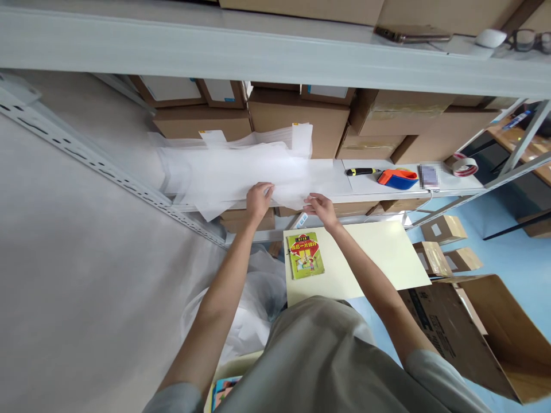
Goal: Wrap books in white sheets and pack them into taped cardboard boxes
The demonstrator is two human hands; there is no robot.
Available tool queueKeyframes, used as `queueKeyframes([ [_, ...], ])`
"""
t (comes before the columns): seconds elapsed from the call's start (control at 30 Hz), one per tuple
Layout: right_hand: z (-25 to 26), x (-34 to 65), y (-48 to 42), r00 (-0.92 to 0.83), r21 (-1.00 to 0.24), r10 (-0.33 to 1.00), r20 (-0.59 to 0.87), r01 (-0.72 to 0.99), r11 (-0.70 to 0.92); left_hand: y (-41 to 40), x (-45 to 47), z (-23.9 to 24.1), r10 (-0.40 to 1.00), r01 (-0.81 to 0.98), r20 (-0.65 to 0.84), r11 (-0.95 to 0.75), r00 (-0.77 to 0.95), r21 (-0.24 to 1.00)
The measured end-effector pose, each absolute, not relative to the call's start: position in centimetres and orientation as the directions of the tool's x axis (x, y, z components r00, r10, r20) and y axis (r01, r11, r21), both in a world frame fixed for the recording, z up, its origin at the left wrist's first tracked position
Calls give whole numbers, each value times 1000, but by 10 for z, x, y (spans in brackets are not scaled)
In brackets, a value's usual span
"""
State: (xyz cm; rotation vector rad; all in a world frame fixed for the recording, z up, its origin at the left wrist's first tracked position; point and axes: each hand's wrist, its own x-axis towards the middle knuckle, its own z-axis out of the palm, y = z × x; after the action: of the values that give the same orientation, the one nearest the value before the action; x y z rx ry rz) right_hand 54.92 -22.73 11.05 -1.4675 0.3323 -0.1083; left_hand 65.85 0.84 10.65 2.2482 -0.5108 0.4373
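A pile of thin white plastic bags (224, 172) lies on the white shelf (379, 186) in front of me. My left hand (258, 201) pinches the near edge of one bag at the shelf's front. My right hand (321, 209), a little to the right, grips the same bag's edge with curled fingers. Below my hands a green and yellow book (305, 255) lies flat on a pale yellow table (387, 258).
A tape dispenser (398, 178), a yellow and black utility knife (361, 171), a phone (429, 175) and a tape roll (465, 165) lie on the shelf to the right. Cardboard boxes (297, 117) line the shelf's back. An open carton (482, 332) stands on the blue floor.
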Motion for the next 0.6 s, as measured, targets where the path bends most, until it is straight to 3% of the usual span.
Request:
queueKeyframes([
  [0.13,127,554,-233,954,-979,-280,-109,-54,196,9,652,128,-178,-585,608,-570,773,577],
  [0.3,144,551,-252,925,-965,-372,-73,29,261,7,615,153,-233,-719,742,-539,629,440],
  [0.43,143,526,-267,834,-953,-537,-127,47,299,-3,569,151,-328,-784,757,-498,565,370],
  [0.6,127,462,-289,698,-970,-705,-126,61,234,-27,515,120,-456,-832,706,-412,542,373],
])
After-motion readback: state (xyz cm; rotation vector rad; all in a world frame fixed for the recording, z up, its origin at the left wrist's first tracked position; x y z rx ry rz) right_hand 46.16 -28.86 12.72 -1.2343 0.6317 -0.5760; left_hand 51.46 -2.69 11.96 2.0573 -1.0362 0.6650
